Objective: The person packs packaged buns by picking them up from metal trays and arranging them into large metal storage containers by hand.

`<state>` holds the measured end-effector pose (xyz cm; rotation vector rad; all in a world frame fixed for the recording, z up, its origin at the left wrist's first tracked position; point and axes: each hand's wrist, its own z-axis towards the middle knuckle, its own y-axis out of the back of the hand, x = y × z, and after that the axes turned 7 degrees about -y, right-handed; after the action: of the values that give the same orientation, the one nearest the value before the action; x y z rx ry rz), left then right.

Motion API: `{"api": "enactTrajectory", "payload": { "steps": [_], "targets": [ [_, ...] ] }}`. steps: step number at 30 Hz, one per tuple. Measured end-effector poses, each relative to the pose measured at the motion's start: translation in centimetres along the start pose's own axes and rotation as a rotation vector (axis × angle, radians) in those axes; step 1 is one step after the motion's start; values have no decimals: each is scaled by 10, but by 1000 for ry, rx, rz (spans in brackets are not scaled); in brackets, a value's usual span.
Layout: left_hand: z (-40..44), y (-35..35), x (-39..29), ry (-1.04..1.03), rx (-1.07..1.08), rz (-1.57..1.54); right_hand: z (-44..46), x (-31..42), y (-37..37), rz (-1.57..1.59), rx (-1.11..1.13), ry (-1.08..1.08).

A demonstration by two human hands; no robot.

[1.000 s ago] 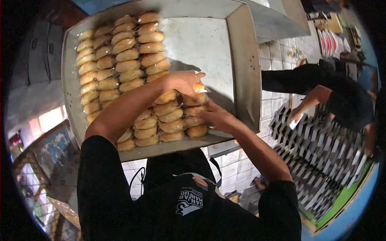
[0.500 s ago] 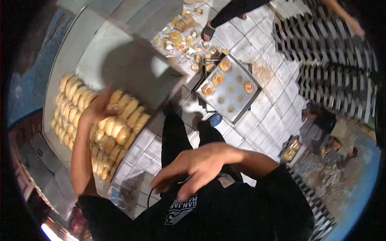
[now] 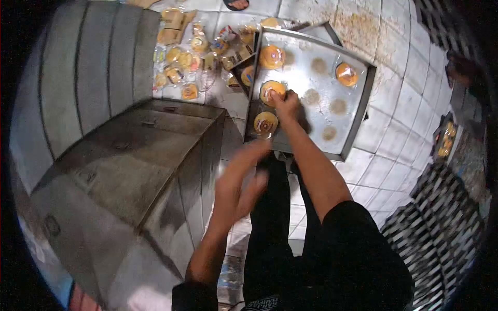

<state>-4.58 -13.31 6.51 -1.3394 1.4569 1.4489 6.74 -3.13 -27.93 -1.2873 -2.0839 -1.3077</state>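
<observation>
A metal baking tray (image 3: 324,52) holds several round, golden, filled buns in clear wrap. My right hand (image 3: 289,108) reaches down over it, fingers closed on the edge of the middle bun (image 3: 272,91) along the tray's left side. Above that lies another bun (image 3: 272,57), and below it a third bun (image 3: 265,123). One more bun (image 3: 346,74) sits near the right rim. My left hand (image 3: 236,179), blurred by motion, hangs empty between the grey metal cabinet and the tray, its thumb and fingers apart.
Wrapped breads (image 3: 181,65) lie scattered on the white tiled floor (image 3: 358,122) beyond the cabinet (image 3: 109,160). Other trays stick out beneath the top one. Striped dark-and-light stacks (image 3: 441,228) stand at the right. Part of another person (image 3: 461,72) shows at the right edge.
My view has swung from the bread-covered surface at left to the tray. My left hand has left the rows of bread; my right hand has moved from my chest onto the middle bun.
</observation>
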Motion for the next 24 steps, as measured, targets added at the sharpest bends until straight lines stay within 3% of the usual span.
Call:
{"api": "enactTrajectory", "payload": {
  "steps": [2, 5, 7, 8, 9, 10, 11, 13, 15, 17, 18, 19, 21, 22, 23, 24],
  "targets": [
    [80, -36, 78, 92, -83, 24, 4, -26, -39, 61, -88, -12],
    [180, -81, 186, 33, -160, 223, -5, 15, 5, 215, 188, 135],
    [219, -95, 223, 62, -131, 208, 2, 33, 52, -114, 210, -28],
    [232, -103, 239, 61, -121, 209, 14, 26, 64, -25, 162, 79],
    [239, -113, 257, 108, -253, 192, 28, 20, 73, 283, 258, -51],
    [243, -123, 268, 159, -383, 174, 42, 31, 80, 341, 292, -26],
    [248, -127, 270, 155, -366, 168, 60, 47, 91, 399, 316, 1],
    [258, -130, 268, 518, -424, -185, 100, 63, 85, 295, 410, 103],
    [259, -135, 269, 635, -379, -467, 151, 31, 36, -41, 29, 488],
    [247, -161, 245, 662, -388, -523, 159, 34, 58, -103, 22, 527],
    [240, -177, 249, 553, -379, -631, 163, 45, 72, -156, 24, 580],
    [233, -192, 248, 439, -373, -739, 161, 53, 108, -40, 320, 305],
    [215, -242, 213, 387, -365, -883, 161, 63, 176, -210, 285, 354],
    [205, -270, 202, 428, -366, -893, 179, 53, 199, -131, 435, 385],
    [200, -298, 197, 467, -369, -901, 183, 72, 228, -301, 482, 390],
    [201, -324, 195, 495, -372, -994, 191, 75, 246, -333, 535, 280]
  ]
}}
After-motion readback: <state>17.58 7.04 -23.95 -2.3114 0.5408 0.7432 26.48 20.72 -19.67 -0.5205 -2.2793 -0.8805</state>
